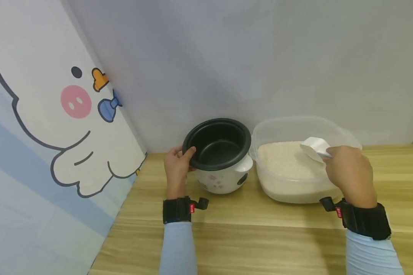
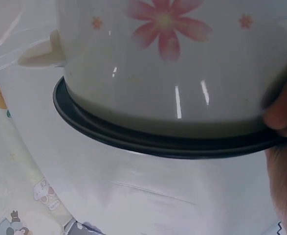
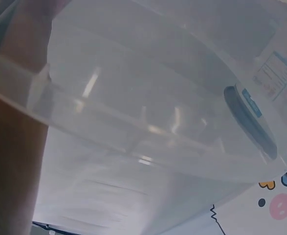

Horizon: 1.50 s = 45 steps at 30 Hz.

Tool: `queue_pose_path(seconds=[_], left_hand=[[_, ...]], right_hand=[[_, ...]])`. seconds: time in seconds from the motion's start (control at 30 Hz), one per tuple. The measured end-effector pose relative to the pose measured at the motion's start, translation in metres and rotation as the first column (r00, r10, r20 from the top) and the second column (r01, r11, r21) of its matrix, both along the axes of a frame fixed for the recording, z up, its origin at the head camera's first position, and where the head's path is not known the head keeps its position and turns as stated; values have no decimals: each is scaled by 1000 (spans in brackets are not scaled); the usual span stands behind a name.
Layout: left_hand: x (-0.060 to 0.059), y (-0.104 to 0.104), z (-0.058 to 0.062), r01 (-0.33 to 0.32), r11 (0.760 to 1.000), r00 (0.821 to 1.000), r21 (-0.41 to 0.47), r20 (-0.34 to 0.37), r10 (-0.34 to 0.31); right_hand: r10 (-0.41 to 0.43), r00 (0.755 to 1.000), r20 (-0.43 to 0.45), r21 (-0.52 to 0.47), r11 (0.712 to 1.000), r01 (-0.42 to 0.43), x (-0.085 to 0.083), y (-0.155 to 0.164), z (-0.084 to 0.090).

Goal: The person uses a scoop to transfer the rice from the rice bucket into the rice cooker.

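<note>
Head view: at the far left a wall panel (image 1: 38, 126) with a cartoon figure stands to the left of the rice cooker (image 1: 221, 168). The cooker, white with pink flowers and a black inner pot (image 1: 217, 144), sits on the wooden desk (image 1: 247, 236) close to the back wall. The left hand (image 1: 176, 167) is at the cooker's left side; its fingers (image 1: 189, 151) curl over the black rim and grasp it, thumb on top. A black wrist strap (image 1: 177, 210) sits below that hand.

Just right of the cooker, almost touching it, stands a clear plastic tub (image 1: 297, 131) holding white rice (image 1: 285, 160). Above the rice, at the tub's right part, the right hand (image 1: 349, 173) holds a white scoop (image 1: 314, 147); its fingers are closed around the scoop's handle, and the bowl of the scoop points back toward the cooker.

Left wrist view: the cooker's flowered body (image 2: 172, 58) and the black rim (image 2: 153, 142) fill the picture, with fingers (image 2: 282, 110) pressed against the rim at the right edge.

Right wrist view: only the tub's clear wall (image 3: 148, 107) shows close up, with part of the hand (image 3: 11, 161) at the left; the grip on the scoop cannot be seen here.
</note>
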State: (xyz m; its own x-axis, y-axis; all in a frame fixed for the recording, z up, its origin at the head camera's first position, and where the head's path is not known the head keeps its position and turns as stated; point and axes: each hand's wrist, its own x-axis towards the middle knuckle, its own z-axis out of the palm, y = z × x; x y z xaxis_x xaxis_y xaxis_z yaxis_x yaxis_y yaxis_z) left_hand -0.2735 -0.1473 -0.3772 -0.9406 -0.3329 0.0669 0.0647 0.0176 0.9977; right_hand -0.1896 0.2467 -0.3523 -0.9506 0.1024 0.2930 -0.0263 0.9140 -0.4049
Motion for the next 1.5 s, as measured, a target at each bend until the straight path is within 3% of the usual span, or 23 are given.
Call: queue_pose_path(seconds=[0.2,0.43,0.63,0.87,1.17,1.27,1.37,1.5], left_hand=[[-6,2,1,-13,1000,1000,-2,-27,13],[-10,7,-4,-44,999,999,-9,-30,43],[-10,11,-6,-49,999,997,-5,-52,48],[-11,10,-7,-60,998,997,-7,-49,59],[-10,10,-6,-46,999,998,10,-30,47],[-9,9,-5,-36,999,999,10,-29,37],[-6,7,-2,-18,1000,999,17,-26,19],[2,1,-2,-2,1000,1000,21,-31,2]], right_hand=[[37,990,136,11,999,-39,-17,5,-1],[144,954,262,38,986,-160,-36,15,-6],[287,916,281,29,951,-307,-45,21,-12],[374,890,262,-6,923,-386,-48,16,-15],[462,861,212,-46,885,-463,-35,-13,-11],[447,870,210,-65,894,-444,-28,-19,-8],[435,872,225,-120,900,-418,-20,-22,-5],[452,858,245,-236,886,-400,-11,-29,-5]])
